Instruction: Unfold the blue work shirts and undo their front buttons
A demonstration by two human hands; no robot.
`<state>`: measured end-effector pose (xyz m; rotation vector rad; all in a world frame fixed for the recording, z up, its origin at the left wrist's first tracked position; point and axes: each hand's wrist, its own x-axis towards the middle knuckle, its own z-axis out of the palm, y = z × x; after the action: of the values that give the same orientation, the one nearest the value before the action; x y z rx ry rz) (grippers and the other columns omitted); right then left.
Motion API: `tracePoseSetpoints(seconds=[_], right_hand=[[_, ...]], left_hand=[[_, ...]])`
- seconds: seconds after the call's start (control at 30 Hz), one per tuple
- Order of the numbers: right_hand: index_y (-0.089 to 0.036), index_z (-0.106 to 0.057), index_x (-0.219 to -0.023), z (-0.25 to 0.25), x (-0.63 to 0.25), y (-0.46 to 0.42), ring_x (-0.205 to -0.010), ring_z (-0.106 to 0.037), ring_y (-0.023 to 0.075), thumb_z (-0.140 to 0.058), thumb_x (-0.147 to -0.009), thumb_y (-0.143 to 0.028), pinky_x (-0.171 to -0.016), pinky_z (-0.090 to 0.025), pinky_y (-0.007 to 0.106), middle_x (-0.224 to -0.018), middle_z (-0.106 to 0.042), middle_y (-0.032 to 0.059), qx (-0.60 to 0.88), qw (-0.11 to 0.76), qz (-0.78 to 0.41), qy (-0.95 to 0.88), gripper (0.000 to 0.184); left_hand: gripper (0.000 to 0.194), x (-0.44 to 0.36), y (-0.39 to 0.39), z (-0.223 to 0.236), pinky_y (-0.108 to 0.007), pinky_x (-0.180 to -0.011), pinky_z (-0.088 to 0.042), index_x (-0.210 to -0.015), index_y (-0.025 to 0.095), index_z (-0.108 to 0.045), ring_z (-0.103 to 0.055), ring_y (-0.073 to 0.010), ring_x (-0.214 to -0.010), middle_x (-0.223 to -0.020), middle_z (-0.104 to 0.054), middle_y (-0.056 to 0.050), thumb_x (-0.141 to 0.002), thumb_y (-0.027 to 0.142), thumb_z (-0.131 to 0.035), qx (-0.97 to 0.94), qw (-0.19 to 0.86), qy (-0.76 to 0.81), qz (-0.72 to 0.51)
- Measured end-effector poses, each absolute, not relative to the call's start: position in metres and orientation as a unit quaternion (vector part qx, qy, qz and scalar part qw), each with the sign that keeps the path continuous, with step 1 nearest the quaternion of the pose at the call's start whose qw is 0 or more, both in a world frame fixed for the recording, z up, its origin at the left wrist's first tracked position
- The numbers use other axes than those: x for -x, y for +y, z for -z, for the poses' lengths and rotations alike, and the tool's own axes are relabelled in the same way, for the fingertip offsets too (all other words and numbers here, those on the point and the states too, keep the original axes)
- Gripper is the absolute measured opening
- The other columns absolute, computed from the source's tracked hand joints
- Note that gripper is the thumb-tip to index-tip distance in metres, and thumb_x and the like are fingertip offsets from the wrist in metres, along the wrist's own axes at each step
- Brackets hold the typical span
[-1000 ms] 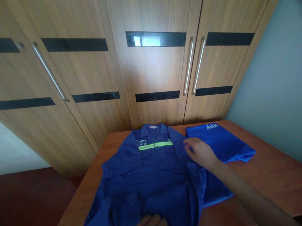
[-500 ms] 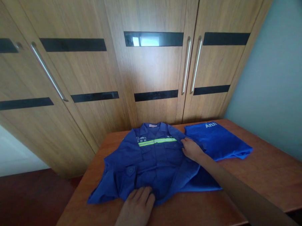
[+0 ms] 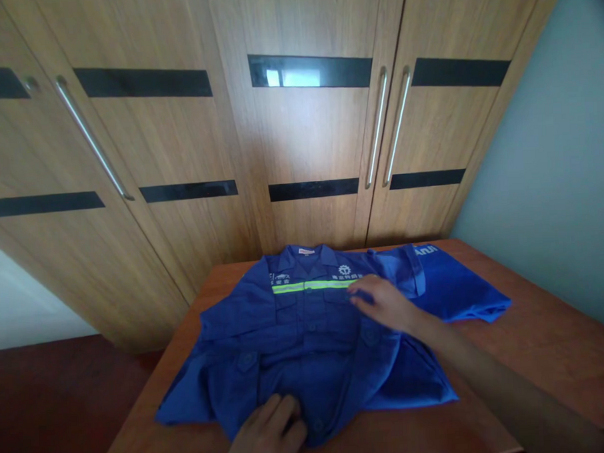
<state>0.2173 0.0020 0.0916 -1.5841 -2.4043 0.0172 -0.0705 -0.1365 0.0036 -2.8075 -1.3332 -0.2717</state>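
Observation:
A dark blue work jacket [image 3: 286,327] lies front up on the table, collar at the far side. A yellow-green reflective stripe and pale printing cross its chest. My left hand [image 3: 273,428] is closed on the near hem, its fingers curled into the cloth. Over the chest's right side is my right hand [image 3: 385,303], thumb and fingers apart, with no cloth visible between them. The jacket's right-side sleeve [image 3: 398,269] lies bent toward the back right, partly over a folded brighter blue garment [image 3: 459,286].
The reddish-brown wooden table [image 3: 547,349] stands against a wooden wardrobe [image 3: 178,145] with metal handles. A pale wall [image 3: 545,196] rises on the right. Beyond the table's left edge is dark red floor [image 3: 54,397].
My right hand has let go of the sleeve, which now lies out toward the back right, uncovering a chest emblem. The hem has come nearer with my left hand, spreading the jacket.

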Motion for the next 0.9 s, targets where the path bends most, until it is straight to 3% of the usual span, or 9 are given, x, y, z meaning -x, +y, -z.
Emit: tracePoseSetpoints(seconds=[0.03, 0.13, 0.23, 0.33, 0.47, 0.63, 0.7, 0.8, 0.9], right_hand=[[-0.028, -0.066, -0.100, -0.086, -0.206, -0.008, -0.096, -0.059, 0.0155, -0.060, -0.084, -0.046, -0.089, -0.045, 0.027, -0.104, -0.066, -0.0007, 0.489, 0.122, -0.032, -0.863, 0.025], [-0.023, -0.069, -0.092, -0.073, -0.181, -0.033, -0.087, -0.062, 0.0176, -0.056, -0.086, -0.047, -0.093, -0.041, 0.032, -0.085, -0.070, 0.0021, 0.311, 0.085, -0.116, -0.939, 0.028], [-0.018, -0.070, -0.083, -0.069, -0.176, -0.049, -0.073, -0.064, 0.0203, -0.049, -0.089, -0.044, -0.080, -0.044, 0.034, -0.072, -0.070, 0.0067, 0.357, 0.016, -0.097, -0.929, 0.033], [-0.017, -0.070, -0.089, -0.072, -0.184, -0.066, -0.069, -0.066, 0.0216, -0.051, -0.086, -0.040, -0.060, -0.043, 0.027, -0.077, -0.071, 0.0087, 0.389, -0.032, -0.105, -0.915, 0.030], [-0.021, -0.070, -0.087, -0.069, -0.191, -0.092, -0.065, -0.065, 0.0194, -0.056, -0.081, -0.043, -0.049, -0.036, 0.024, -0.075, -0.071, 0.0051, 0.370, -0.058, -0.190, -0.908, 0.027], [-0.019, -0.064, -0.098, -0.055, -0.174, -0.092, -0.073, -0.067, 0.0249, -0.062, -0.075, -0.048, -0.056, -0.039, 0.028, -0.084, -0.071, 0.0085, 0.463, -0.002, -0.137, -0.876, 0.038], [-0.019, -0.062, -0.098, -0.053, -0.166, -0.081, -0.075, -0.067, 0.0242, -0.058, -0.079, -0.038, -0.059, -0.038, 0.028, -0.084, -0.071, 0.0080, 0.480, 0.022, -0.113, -0.870, 0.027], [-0.021, -0.061, -0.084, -0.058, -0.165, -0.062, -0.070, -0.066, 0.0199, -0.052, -0.081, -0.023, -0.057, -0.035, 0.026, -0.075, -0.070, 0.0037, 0.493, 0.057, -0.087, -0.864, 0.010], [-0.022, -0.058, -0.082, -0.064, -0.174, -0.050, -0.065, -0.064, 0.0171, -0.052, -0.081, -0.020, -0.055, -0.032, 0.025, -0.069, -0.067, -0.0001, 0.512, 0.107, -0.060, -0.850, 0.007]], left_hand=[[0.021, 0.065, -0.134, -0.007, -0.026, -0.074, -0.044, -0.087, 0.024, -0.060, -0.054, -0.0179, -0.087, -0.097, -0.059, -0.002, -0.072, 0.009, -0.061, 0.897, -0.015, -0.434, 0.080], [0.023, 0.052, -0.128, -0.020, -0.028, -0.075, -0.046, -0.090, 0.023, -0.060, -0.054, -0.0195, -0.090, -0.101, -0.058, -0.004, -0.070, 0.013, -0.062, 0.893, -0.067, -0.442, 0.043], [0.028, 0.047, -0.123, -0.023, -0.033, -0.078, -0.049, -0.095, 0.022, -0.060, -0.057, -0.0217, -0.091, -0.104, -0.061, -0.006, -0.072, 0.008, -0.055, 0.883, -0.069, -0.464, -0.021], [0.040, 0.050, -0.120, -0.015, -0.034, -0.080, -0.051, -0.101, 0.022, -0.058, -0.061, -0.0226, -0.093, -0.110, -0.062, -0.007, -0.070, 0.000, -0.047, 0.869, -0.050, -0.490, -0.056], [0.047, 0.056, -0.125, -0.005, -0.027, -0.072, -0.052, -0.096, 0.024, -0.058, -0.064, -0.0175, -0.081, -0.102, -0.063, -0.003, -0.064, -0.006, -0.040, 0.860, -0.030, -0.509, 0.013], [0.048, 0.060, -0.133, -0.009, -0.022, -0.074, -0.052, -0.103, 0.022, -0.055, -0.064, -0.0146, -0.084, -0.103, -0.062, -0.006, -0.067, -0.003, -0.037, 0.846, 0.070, -0.462, 0.255], [0.045, 0.057, -0.132, -0.017, -0.020, -0.071, -0.051, -0.108, 0.021, -0.055, -0.063, -0.0135, -0.079, -0.094, -0.062, -0.006, -0.073, 0.000, -0.038, 0.839, 0.108, -0.425, 0.323], [0.040, 0.051, -0.129, -0.031, -0.017, -0.060, -0.048, -0.104, 0.021, -0.057, -0.057, -0.0104, -0.061, -0.072, -0.057, -0.001, -0.078, -0.001, -0.037, 0.840, 0.132, -0.380, 0.364], [0.032, 0.049, -0.127, -0.036, -0.019, -0.058, -0.048, -0.096, 0.021, -0.059, -0.056, -0.0120, -0.060, -0.069, -0.056, -0.001, -0.079, 0.001, -0.040, 0.842, 0.141, -0.382, 0.355]])
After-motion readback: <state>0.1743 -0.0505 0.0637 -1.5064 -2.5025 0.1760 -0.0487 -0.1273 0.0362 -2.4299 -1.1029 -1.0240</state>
